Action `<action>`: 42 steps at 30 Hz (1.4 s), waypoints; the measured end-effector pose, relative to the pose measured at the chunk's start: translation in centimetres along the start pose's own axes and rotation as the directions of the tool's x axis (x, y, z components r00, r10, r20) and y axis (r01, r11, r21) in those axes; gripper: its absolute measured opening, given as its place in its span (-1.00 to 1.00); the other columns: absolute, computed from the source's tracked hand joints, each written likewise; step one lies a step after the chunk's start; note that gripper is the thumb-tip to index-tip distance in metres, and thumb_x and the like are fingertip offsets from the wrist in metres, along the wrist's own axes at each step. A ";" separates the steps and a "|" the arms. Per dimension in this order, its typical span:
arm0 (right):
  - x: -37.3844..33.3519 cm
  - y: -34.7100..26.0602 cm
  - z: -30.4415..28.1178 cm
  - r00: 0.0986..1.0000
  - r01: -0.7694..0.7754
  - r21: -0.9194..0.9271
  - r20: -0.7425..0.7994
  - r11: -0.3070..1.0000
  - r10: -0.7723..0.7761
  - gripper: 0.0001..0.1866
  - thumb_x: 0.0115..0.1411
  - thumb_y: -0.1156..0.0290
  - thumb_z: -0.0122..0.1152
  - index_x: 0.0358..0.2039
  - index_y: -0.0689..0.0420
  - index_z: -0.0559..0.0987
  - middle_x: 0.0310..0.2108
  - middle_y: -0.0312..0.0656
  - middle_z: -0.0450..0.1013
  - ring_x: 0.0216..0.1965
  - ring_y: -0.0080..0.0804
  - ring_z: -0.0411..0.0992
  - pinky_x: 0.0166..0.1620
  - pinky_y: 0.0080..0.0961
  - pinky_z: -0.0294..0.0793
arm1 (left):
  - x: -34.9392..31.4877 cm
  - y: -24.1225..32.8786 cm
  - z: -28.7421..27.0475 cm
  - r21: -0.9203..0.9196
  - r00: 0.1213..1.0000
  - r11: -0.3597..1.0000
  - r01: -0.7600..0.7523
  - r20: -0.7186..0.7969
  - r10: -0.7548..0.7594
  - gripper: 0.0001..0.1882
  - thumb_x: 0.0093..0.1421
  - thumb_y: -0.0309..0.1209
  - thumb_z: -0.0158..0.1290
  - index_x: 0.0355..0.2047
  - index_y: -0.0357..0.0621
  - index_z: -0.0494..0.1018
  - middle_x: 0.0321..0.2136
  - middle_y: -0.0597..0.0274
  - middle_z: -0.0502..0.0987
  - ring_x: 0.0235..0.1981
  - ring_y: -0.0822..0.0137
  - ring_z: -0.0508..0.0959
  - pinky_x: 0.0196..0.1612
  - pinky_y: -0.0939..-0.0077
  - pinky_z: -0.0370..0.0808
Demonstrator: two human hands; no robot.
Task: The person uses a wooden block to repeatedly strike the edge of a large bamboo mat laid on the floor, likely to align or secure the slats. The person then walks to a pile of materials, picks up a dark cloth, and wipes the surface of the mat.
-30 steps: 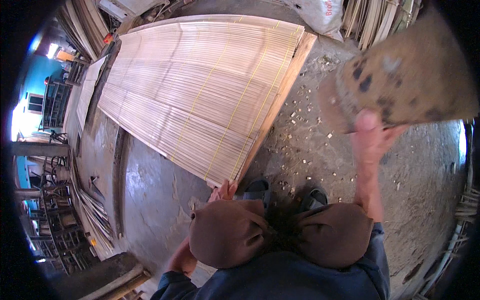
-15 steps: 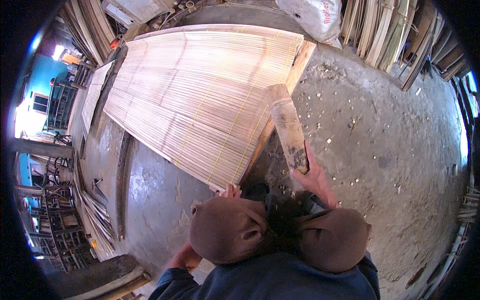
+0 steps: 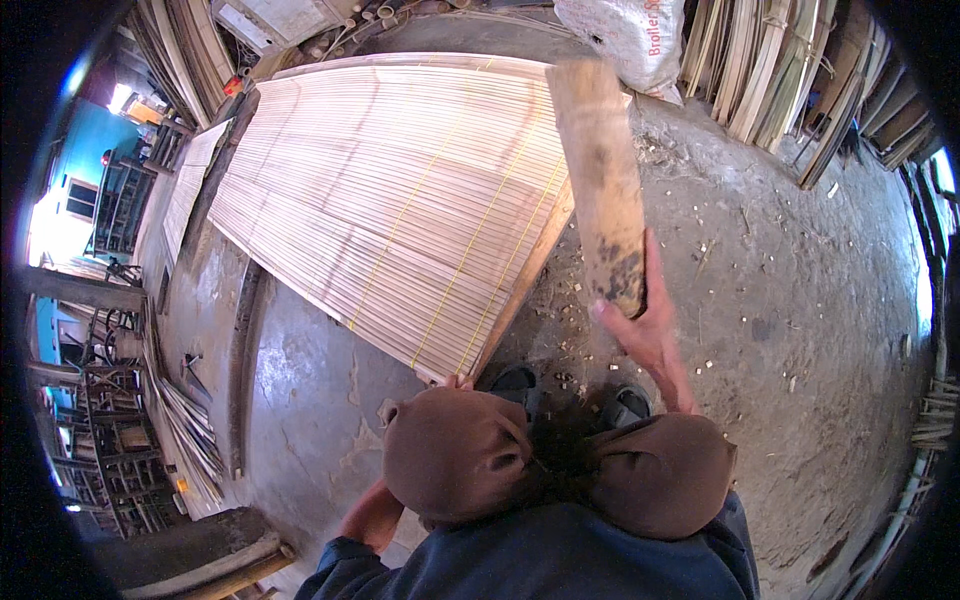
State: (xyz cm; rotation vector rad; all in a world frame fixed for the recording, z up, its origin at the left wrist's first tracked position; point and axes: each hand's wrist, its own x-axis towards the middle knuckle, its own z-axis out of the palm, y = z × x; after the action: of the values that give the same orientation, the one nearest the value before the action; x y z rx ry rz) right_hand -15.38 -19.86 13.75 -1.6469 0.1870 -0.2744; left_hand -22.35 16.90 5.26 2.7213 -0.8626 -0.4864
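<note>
In my right hand (image 3: 645, 330) is a thick, broad piece of bamboo (image 3: 598, 180) with dark stains near its lower end. My fingers are closed round that end, and the piece is raised over the right edge of a pale slatted mat (image 3: 370, 200). The mat is made of thin strips bound by rows of yellow string, and it lies over a wooden beam (image 3: 525, 285) along its right side. My left hand (image 3: 458, 382) is at the mat's near corner with its fingertips on the edge; my knee hides most of it.
Small wood chips (image 3: 700, 250) litter the concrete floor at right. A white sack (image 3: 625, 40) and bundles of upright strips (image 3: 765, 75) stand at the far right. Long strips (image 3: 190, 420) and a dark rack (image 3: 120, 440) are at left. My sandalled feet (image 3: 515, 388) are below the mat.
My right hand has lifted the bamboo piece up and slightly rightward, off the mat's right edge. My left hand stays at the near corner. My knees have shifted slightly, showing more of my feet.
</note>
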 end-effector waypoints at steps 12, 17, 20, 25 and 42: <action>0.0 1.8 1.1 0.972 0.169 0.011 -0.170 0.986 -0.165 0.12 -0.14 0.22 0.52 0.30 0.18 -0.03 0.14 -0.03 0.22 0.12 -0.19 0.29 0.16 -0.25 0.30 | 3.5 -3.1 -1.4 -0.051 0.977 0.976 0.211 -0.032 -0.212 -0.61 0.20 -0.23 0.00 0.03 0.01 0.42 -0.04 0.11 0.49 -0.05 0.02 0.50 -0.02 0.06 0.43; -4.6 12.6 1.4 0.909 -0.201 -0.311 0.296 0.929 0.295 0.07 -0.02 0.31 0.38 0.38 0.13 -0.10 0.19 0.12 0.26 0.17 -0.12 0.32 0.18 -0.29 0.30 | 2.6 -1.8 1.8 -0.014 0.981 0.982 0.187 -0.052 -0.188 -0.61 0.20 -0.23 0.00 0.03 0.01 0.42 -0.05 0.11 0.49 -0.06 0.02 0.50 -0.02 0.06 0.43; -4.6 11.9 2.0 0.941 -0.198 -0.164 0.242 0.966 0.234 0.05 0.01 0.33 0.36 0.38 0.13 -0.11 0.15 0.14 0.31 0.17 -0.11 0.34 0.17 -0.31 0.32 | 0.9 -1.5 0.9 0.001 0.975 0.976 0.220 -0.028 -0.220 -0.61 0.20 -0.23 0.00 0.03 0.01 0.42 -0.05 0.11 0.49 -0.07 0.02 0.50 -0.02 0.06 0.43; -3.3 9.4 2.0 0.977 -0.116 -0.125 0.167 0.985 0.136 0.01 0.05 0.38 0.32 0.39 0.12 -0.11 0.14 0.07 0.33 0.12 -0.24 0.37 0.16 -0.35 0.32 | 3.6 -3.4 -2.5 -0.074 0.977 0.974 0.215 0.004 -0.215 -0.61 0.20 -0.23 0.00 0.03 0.02 0.42 -0.06 0.11 0.49 -0.09 0.01 0.50 -0.03 0.06 0.44; -0.4 -1.4 0.3 0.995 0.031 -0.076 -0.092 0.997 -0.038 0.12 -0.08 0.37 0.42 0.37 0.21 -0.12 0.06 0.04 0.39 0.02 -0.25 0.44 0.07 -0.34 0.42 | -0.5 0.3 0.6 -0.031 1.000 0.999 -0.029 -0.001 0.029 -0.61 0.19 -0.22 0.01 0.02 0.03 0.42 -0.08 0.10 0.49 -0.13 0.01 0.51 -0.05 0.07 0.45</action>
State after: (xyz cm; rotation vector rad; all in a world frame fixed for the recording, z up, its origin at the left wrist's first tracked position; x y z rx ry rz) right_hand -15.75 -19.36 15.08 -1.7139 0.2424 -0.3746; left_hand -23.10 16.88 4.93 2.6765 -0.8861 -0.4894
